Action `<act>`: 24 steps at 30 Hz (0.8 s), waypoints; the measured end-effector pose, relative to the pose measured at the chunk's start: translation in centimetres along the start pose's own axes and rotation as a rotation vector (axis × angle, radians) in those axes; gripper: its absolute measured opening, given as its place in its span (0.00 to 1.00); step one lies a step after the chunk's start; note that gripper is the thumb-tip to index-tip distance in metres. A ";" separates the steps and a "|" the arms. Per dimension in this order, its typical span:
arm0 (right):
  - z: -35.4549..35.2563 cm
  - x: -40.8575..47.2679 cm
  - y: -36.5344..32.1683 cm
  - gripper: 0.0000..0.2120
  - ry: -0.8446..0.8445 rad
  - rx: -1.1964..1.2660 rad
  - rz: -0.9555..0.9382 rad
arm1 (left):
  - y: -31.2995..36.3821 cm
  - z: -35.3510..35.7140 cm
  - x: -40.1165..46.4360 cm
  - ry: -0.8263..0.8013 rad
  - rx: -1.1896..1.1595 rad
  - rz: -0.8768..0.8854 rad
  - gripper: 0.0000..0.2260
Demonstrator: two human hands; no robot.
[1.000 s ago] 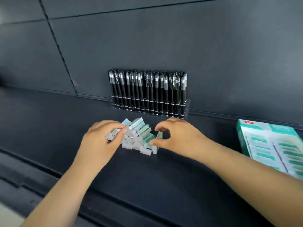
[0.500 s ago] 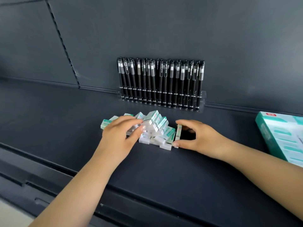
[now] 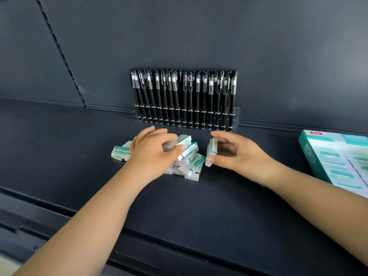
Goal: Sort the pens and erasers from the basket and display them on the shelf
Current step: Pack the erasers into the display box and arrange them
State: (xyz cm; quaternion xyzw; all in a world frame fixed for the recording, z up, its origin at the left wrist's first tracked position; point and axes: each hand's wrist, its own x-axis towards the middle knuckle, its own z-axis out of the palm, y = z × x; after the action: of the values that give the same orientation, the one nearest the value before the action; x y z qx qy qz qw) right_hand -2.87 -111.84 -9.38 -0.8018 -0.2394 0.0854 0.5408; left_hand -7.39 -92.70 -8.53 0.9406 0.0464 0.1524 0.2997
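Dark shelf (image 3: pixel 199 206), holding:
- Pile of erasers (image 3: pixel 189 162), white with green sleeves, at centre.
- Left hand (image 3: pixel 153 154), fingers relaxed and spread, resting on pile from 9 o'clock.
- Single eraser (image 3: pixel 211 151), upright at 3 o'clock of pile, pinched between thumb and fingers of right hand (image 3: pixel 235 154).
- Two erasers (image 3: pixel 120 153) flat at 9 o'clock of left hand.
- Black pens (image 3: pixel 184 98), upright in clear rack (image 3: pixel 236 118), at 12 o'clock.
- Teal box (image 3: pixel 336 162), far 3 o'clock.
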 end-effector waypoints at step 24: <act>-18.4 -10.2 2.3 0.26 0.259 -0.101 -0.144 | 20.0 10.2 0.2 -0.637 -1.147 -0.024 0.16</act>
State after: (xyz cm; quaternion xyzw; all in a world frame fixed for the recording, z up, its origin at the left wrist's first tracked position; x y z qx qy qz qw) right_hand -3.81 -132.63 -5.34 -0.8129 -0.2287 -0.0698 0.5311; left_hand -4.07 -114.64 -4.80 0.6303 -0.1229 -0.1364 0.7543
